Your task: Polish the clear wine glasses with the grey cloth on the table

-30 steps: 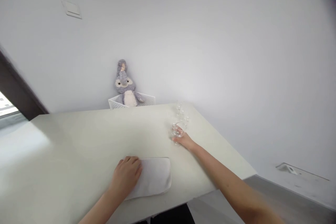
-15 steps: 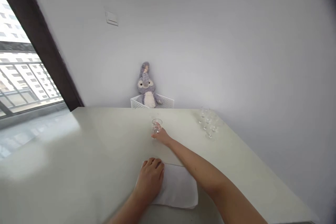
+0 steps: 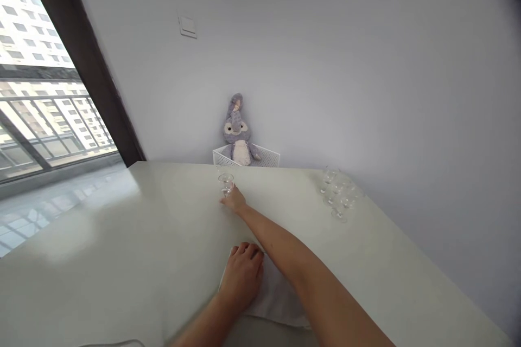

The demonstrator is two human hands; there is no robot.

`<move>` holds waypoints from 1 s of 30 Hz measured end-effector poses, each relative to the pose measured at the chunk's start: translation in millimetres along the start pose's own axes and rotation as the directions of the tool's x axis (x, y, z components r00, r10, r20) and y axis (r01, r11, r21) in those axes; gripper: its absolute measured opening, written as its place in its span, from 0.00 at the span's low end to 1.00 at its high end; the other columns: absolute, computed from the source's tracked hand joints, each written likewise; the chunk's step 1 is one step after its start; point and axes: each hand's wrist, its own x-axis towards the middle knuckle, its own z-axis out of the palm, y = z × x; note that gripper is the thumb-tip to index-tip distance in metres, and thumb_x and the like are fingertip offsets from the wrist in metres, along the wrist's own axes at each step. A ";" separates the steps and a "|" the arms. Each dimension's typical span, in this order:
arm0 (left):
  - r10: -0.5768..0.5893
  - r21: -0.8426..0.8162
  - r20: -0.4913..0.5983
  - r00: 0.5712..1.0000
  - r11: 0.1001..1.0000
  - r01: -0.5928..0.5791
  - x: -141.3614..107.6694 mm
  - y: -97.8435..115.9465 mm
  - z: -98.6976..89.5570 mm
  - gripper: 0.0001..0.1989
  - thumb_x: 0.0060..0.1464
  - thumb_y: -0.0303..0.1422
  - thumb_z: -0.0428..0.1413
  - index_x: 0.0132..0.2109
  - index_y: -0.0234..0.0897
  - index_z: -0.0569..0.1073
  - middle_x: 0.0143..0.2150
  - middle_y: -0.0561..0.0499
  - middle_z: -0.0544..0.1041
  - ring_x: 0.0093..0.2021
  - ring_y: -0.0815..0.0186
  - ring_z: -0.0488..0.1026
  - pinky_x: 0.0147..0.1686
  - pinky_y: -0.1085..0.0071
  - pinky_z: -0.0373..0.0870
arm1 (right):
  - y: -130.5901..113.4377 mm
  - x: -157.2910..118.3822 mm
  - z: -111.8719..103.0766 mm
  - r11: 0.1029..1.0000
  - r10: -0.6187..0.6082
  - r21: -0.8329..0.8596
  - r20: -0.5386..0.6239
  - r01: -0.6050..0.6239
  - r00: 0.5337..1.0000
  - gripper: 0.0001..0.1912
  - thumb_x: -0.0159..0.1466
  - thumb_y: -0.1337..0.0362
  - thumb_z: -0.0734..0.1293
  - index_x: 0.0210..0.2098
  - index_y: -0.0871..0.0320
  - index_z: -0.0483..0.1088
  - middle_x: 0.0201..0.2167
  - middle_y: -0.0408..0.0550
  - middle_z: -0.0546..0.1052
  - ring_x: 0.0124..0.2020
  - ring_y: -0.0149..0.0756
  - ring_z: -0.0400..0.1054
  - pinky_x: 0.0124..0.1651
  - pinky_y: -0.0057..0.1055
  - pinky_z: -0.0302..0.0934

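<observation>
Near the far edge of the table, my right hand [image 3: 235, 199] is closed around the lower part of a clear drinking glass [image 3: 226, 179]. The glass is upright with its round rim on top; whether its base touches the table is hidden by my fingers. My left hand [image 3: 243, 274] lies palm down on a folded white cloth [image 3: 279, 295], fingers a little bent and apart. My right forearm passes over part of that cloth and hides it. Several clear glasses [image 3: 337, 188] stand grouped at the far right of the table, their outlines faint.
The pale table [image 3: 134, 260] reaches to a grey wall. Behind its far edge, a grey plush toy [image 3: 236, 133] sits in a white perforated basket [image 3: 268, 158]. A thin cable [image 3: 118, 343] shows at the bottom left. On the left is a dark-framed window [image 3: 87, 49].
My right hand has moved left and slightly farther away with the glass. My left hand stays on the cloth. The view has turned a little to the left.
</observation>
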 end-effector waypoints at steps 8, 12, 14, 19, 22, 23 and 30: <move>0.009 0.002 -0.011 1.000 1.000 -0.009 -0.2 1.0 -4.3 0.11 0.55 0.27 0.44 0.39 0.38 0.70 0.41 0.49 0.71 0.43 0.62 0.63 0.41 0.63 0.59 | 18.9 -70.0 -39.6 0.980 0.127 0.171 -0.114 -0.107 0.985 0.41 0.47 0.66 0.68 0.58 0.54 0.50 0.55 0.52 0.60 0.35 0.36 0.68 0.41 0.36 0.62; 0.005 0.011 -0.013 1.000 1.000 -0.004 0.2 -0.1 -2.6 0.10 0.55 0.27 0.45 0.39 0.39 0.70 0.41 0.50 0.71 0.42 0.62 0.63 0.41 0.63 0.59 | 43.7 -136.8 -90.3 0.913 0.228 0.384 -0.209 -0.135 0.951 0.21 0.47 0.64 0.66 0.42 0.50 0.68 0.42 0.48 0.72 0.28 0.36 0.69 0.30 0.34 0.63; 0.005 0.018 -0.013 1.000 1.000 -0.005 0.5 -0.8 -0.7 0.11 0.55 0.27 0.44 0.40 0.39 0.70 0.42 0.49 0.71 0.43 0.62 0.64 0.42 0.63 0.59 | 58.2 -172.6 -121.9 0.899 0.276 0.414 -0.283 -0.142 0.918 0.10 0.47 0.62 0.66 0.31 0.51 0.71 0.33 0.48 0.74 0.24 0.36 0.68 0.26 0.34 0.62; 0.003 0.045 0.001 1.000 0.999 -0.003 1.5 -1.1 1.4 0.12 0.56 0.29 0.43 0.40 0.39 0.70 0.42 0.48 0.71 0.44 0.62 0.64 0.42 0.62 0.60 | 95.4 -240.5 -202.8 0.914 0.368 0.379 -0.631 -0.142 0.683 0.10 0.48 0.59 0.64 0.29 0.56 0.64 0.18 0.41 0.67 0.17 0.31 0.61 0.22 0.30 0.58; 0.005 0.063 -0.004 1.000 0.998 -0.005 2.3 -1.8 2.1 0.12 0.56 0.30 0.43 0.40 0.39 0.70 0.43 0.49 0.71 0.44 0.61 0.64 0.42 0.62 0.59 | 109.7 -251.6 -240.7 0.937 0.349 0.297 -0.790 -0.183 0.504 0.16 0.47 0.58 0.65 0.34 0.58 0.64 0.26 0.45 0.71 0.19 0.28 0.62 0.24 0.28 0.59; 0.008 0.064 -0.008 1.000 0.998 -0.007 2.5 -2.5 2.5 0.12 0.56 0.30 0.43 0.41 0.39 0.70 0.43 0.49 0.71 0.44 0.61 0.64 0.42 0.62 0.59 | 112.6 -250.0 -249.9 0.939 0.343 0.283 -0.799 -0.195 0.494 0.19 0.47 0.57 0.66 0.36 0.58 0.64 0.32 0.47 0.72 0.21 0.28 0.63 0.25 0.28 0.60; -0.011 0.030 0.019 1.000 1.000 0.011 1.0 -3.8 -1.3 0.12 0.55 0.30 0.44 0.42 0.40 0.71 0.44 0.49 0.71 0.45 0.62 0.64 0.43 0.62 0.60 | 119.9 -212.5 -263.5 0.928 0.370 0.309 -0.712 -0.207 0.597 0.21 0.46 0.62 0.65 0.39 0.60 0.64 0.39 0.54 0.71 0.20 0.28 0.63 0.23 0.29 0.60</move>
